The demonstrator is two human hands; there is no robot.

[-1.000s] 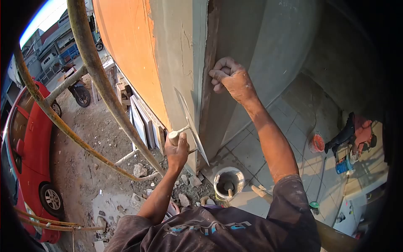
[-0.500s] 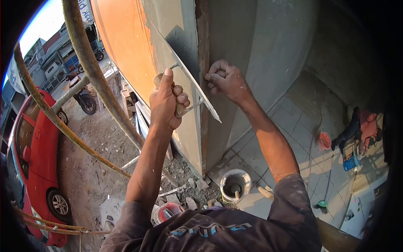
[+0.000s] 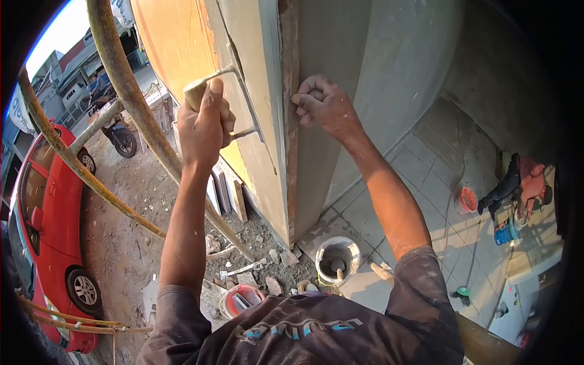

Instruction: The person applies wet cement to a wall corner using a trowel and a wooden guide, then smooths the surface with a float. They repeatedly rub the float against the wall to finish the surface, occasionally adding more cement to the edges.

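My left hand [image 3: 202, 134] is closed around the wooden handle of a plastering trowel [image 3: 247, 97]. The trowel's long thin blade shows nearly edge-on along the sunlit face of a plastered column [image 3: 260, 131]. At the column's corner runs an upright wooden strip [image 3: 292, 146]. Just right of that strip is my right hand [image 3: 330, 112], its fingers curled and the thumb and forefinger pinched close to the strip's edge. What the pinch holds, if anything, is hidden.
Below the column stands a bucket [image 3: 337, 258] with grey mix and a tool inside. A red bucket [image 3: 240, 299] sits among rubble. Metal scaffold pipes [image 3: 131, 97] cross the left side, with a red car [image 3: 52, 225] beyond. Gloves [image 3: 532, 182] hang at right.
My left hand has moved left and slightly down with the trowel, whose blade has turned from crossing the corner to lying along the sunlit face. My right hand stays almost where it was.
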